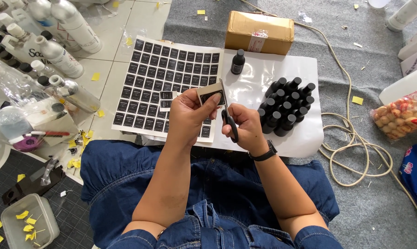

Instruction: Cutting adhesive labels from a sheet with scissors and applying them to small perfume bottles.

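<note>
My left hand (188, 114) pinches a small cut piece of label paper (211, 94) with one black label on it. My right hand (244, 125) holds black-handled scissors (228, 115), blades pointing up against the right edge of that piece. Below and behind the hands lies a white sheet of black labels (162, 78) in rows, with a loose cut label (168, 96) on it. A cluster of several small black bottles (284, 108) stands on a white plastic sheet (305, 133) to the right. One single black bottle (237, 62) stands apart behind the hands.
A cardboard box (259, 31) sits at the back. Silver and white bottles (65, 55) crowd the left. A cream cable (351, 152) coils on the grey mat at right, near a bag of snacks (400, 115). A plastic tub (28, 226) holds yellow scraps at lower left.
</note>
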